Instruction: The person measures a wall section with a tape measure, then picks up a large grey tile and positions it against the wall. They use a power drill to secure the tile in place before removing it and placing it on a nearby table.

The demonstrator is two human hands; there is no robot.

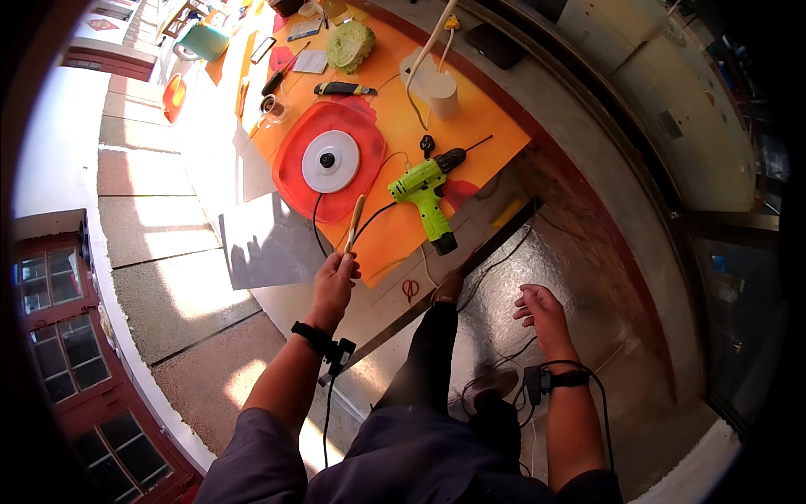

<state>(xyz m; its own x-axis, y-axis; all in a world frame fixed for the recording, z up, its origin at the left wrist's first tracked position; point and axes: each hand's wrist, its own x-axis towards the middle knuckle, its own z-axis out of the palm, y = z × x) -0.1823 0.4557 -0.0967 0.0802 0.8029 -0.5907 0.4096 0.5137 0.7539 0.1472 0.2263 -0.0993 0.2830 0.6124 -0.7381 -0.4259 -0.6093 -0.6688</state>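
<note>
My left hand [333, 286] pinches the lower end of a slim tan stick-like tool [356, 220], which points up over the table's near edge; its exact kind cannot be made out. Beyond it, a white round kettle base [331, 161] with a black centre and cord sits on a red tray [292, 181]. A green cordless drill [428, 198] with a long bit lies right of the tray, its bit aimed to the far right. Over the floor, right of the table, my right hand [544, 312] hangs open with loosely bent fingers, holding nothing visible.
Farther back on the orange table cover [495, 126] are a cabbage [350, 46], a yellow-and-black utility knife [345, 89], a white cylinder [442, 95], a glass cup [272, 109] and a phone [263, 49]. Red-handled scissors [410, 290] lie near the front edge. Cords trail below.
</note>
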